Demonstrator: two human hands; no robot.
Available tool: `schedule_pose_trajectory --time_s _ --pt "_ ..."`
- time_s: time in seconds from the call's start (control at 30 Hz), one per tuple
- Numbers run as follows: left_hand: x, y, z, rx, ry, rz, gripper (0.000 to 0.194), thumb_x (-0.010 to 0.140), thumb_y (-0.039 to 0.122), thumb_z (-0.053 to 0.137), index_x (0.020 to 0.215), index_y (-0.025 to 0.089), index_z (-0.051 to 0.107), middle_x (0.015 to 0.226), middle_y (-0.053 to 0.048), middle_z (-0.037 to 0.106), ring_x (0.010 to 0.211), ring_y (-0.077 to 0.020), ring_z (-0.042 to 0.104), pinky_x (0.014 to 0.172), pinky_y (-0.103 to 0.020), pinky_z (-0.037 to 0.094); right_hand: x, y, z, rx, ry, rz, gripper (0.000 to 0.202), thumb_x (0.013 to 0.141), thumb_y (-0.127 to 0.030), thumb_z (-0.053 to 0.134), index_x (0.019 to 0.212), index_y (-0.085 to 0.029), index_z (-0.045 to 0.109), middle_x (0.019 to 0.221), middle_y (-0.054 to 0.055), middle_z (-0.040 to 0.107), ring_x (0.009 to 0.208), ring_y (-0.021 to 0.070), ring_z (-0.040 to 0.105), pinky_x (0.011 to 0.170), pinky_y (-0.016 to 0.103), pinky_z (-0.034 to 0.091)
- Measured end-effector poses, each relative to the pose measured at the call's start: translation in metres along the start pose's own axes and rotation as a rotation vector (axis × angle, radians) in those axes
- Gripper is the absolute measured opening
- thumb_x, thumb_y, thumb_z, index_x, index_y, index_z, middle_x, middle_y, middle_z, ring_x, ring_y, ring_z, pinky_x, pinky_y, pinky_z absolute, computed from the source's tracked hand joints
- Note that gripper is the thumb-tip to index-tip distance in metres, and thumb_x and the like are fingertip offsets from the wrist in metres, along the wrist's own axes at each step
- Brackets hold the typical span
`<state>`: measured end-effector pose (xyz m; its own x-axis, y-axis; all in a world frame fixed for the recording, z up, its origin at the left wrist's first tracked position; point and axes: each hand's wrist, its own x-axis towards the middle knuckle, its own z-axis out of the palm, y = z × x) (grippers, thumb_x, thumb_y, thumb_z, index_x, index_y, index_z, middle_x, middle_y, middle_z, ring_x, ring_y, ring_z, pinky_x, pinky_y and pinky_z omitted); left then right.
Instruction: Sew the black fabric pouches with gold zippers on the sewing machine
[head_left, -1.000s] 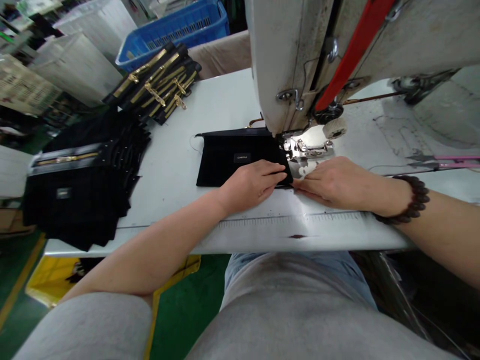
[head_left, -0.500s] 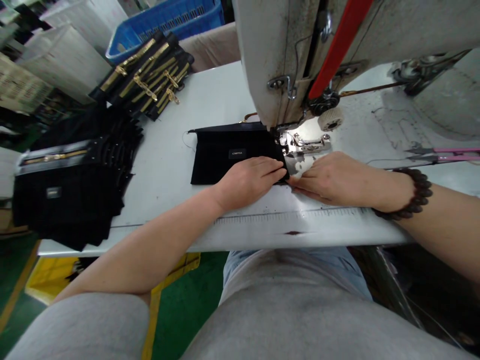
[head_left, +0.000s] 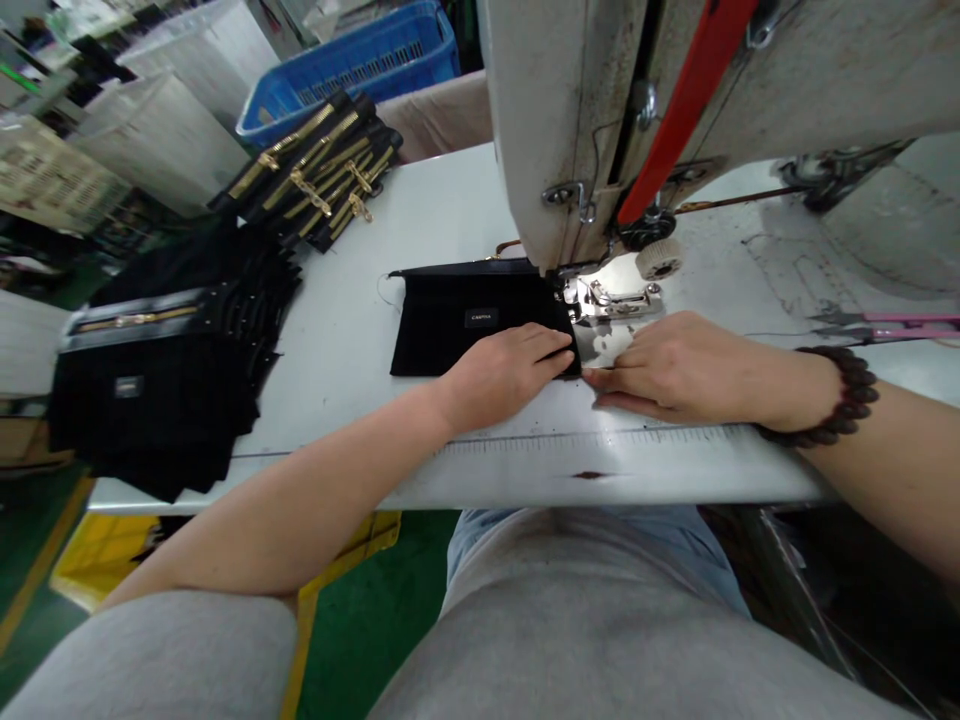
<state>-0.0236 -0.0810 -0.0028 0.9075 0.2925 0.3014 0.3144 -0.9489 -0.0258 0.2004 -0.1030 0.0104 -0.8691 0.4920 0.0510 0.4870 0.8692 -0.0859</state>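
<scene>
A black fabric pouch piece (head_left: 435,330) with a small label lies flat on the sewing machine table, its right edge at the presser foot (head_left: 581,298). Pressing down on its lower right part, my left hand (head_left: 506,375) is flat with fingers stretched out. My right hand (head_left: 675,370) is at the piece's lower right corner, its fingertips pinched on the edge. The sewing machine (head_left: 555,130) stands over the piece's right side. At the piece's far edge a zipper pull shows in part.
On the left lies a stack of black pouch pieces (head_left: 165,370) with zippers. Behind it are rolled black pieces with gold zippers (head_left: 315,170) and a blue basket (head_left: 352,65). Thread snips (head_left: 892,328) with pink handles lie at the right. A ruler scale (head_left: 645,437) runs along the table's front.
The view has shifted slightly, so everything sits a little lower and mostly farther right. Both hands stay at the pouch piece's lower right corner; the right hand's fingers have spread slightly.
</scene>
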Motion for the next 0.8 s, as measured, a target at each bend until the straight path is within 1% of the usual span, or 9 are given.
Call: schedule_pose_trajectory --time_s 0.1,0.23,0.33,0.47,0.63,0.8 --pt "0.0 0.002 -0.001 0.029 0.004 0.006 0.022 0.088 0.012 0.045 0.103 0.006 0.059 0.109 -0.014 0.061 0.1 -0.0202 0.059 0.089 -0.032 0.05 0.0 0.0 -0.003 -0.019 0.032 -0.029 0.033 0.092 -0.038 0.038 0.093 -0.016 0.063 0.066 0.002 0.065 0.057 0.015 0.057 0.054 0.029 0.031" --pt "-0.004 0.004 0.0 0.051 0.002 0.01 0.024 0.089 0.012 0.042 0.105 0.006 0.059 0.112 -0.014 0.061 0.104 -0.0199 0.058 0.092 -0.033 0.049 0.002 -0.003 -0.002 -0.068 0.076 -0.009 0.031 0.092 -0.034 0.04 0.102 -0.012 0.06 0.062 0.001 0.062 0.055 0.0157 0.056 0.053 0.03 0.03" --pt "-0.007 0.003 0.0 0.04 0.008 0.025 0.026 0.088 0.01 0.04 0.107 0.005 0.058 0.116 -0.013 0.06 0.108 -0.0187 0.056 0.096 -0.032 0.047 0.004 -0.005 0.001 -0.086 0.088 0.0 0.028 0.092 -0.032 0.041 0.1 -0.013 0.061 0.062 0.0 0.063 0.054 0.0157 0.055 0.052 0.03 0.029" --pt "-0.008 0.0 0.0 0.029 0.02 0.031 0.026 0.089 0.011 0.039 0.105 0.006 0.059 0.115 -0.013 0.06 0.106 -0.0195 0.058 0.094 -0.033 0.048 0.005 -0.006 0.004 -0.093 0.082 0.028 0.026 0.091 -0.031 0.044 0.099 -0.014 0.061 0.063 0.0 0.064 0.054 0.0159 0.057 0.051 0.03 0.028" --pt "-0.006 -0.007 0.0 0.042 -0.02 0.029 0.028 0.09 0.012 0.036 0.106 0.007 0.058 0.115 -0.012 0.06 0.107 -0.0198 0.057 0.094 -0.034 0.048 0.008 -0.007 0.005 -0.094 0.058 0.078 0.026 0.09 -0.031 0.045 0.102 -0.013 0.061 0.062 0.002 0.065 0.052 0.0153 0.057 0.048 0.029 0.026" --pt "-0.004 -0.018 0.001 0.05 -0.08 0.03 0.029 0.089 0.011 0.038 0.111 0.007 0.056 0.119 -0.012 0.058 0.11 -0.0195 0.055 0.097 -0.033 0.046 0.011 -0.003 0.006 -0.098 0.048 0.135 0.033 0.091 -0.034 0.041 0.109 -0.012 0.058 0.061 0.003 0.065 0.052 0.0172 0.058 0.048 0.029 0.026"
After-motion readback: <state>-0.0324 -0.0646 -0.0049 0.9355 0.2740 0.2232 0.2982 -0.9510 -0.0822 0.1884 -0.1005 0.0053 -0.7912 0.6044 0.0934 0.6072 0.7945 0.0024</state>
